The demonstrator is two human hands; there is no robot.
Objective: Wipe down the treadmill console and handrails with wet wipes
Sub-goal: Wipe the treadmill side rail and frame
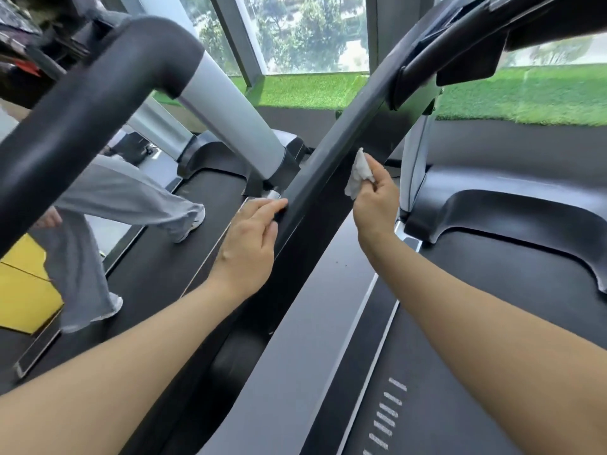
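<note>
A dark handrail (341,139) of the treadmill runs diagonally from the lower middle up toward the console (512,24) at the top right. My right hand (374,201) pinches a crumpled white wet wipe (359,172) and holds it against the rail's right side. My left hand (249,238) rests on the rail's left side lower down, fingers fairly straight and touching its edge. The console is only partly in view.
The treadmill belt (492,323) lies at the right below my arm. On the neighbouring treadmill (210,188) to the left a person in grey trousers (98,205) walks. Its thick black handrail (82,103) crosses the upper left. Windows and green turf (525,93) are beyond.
</note>
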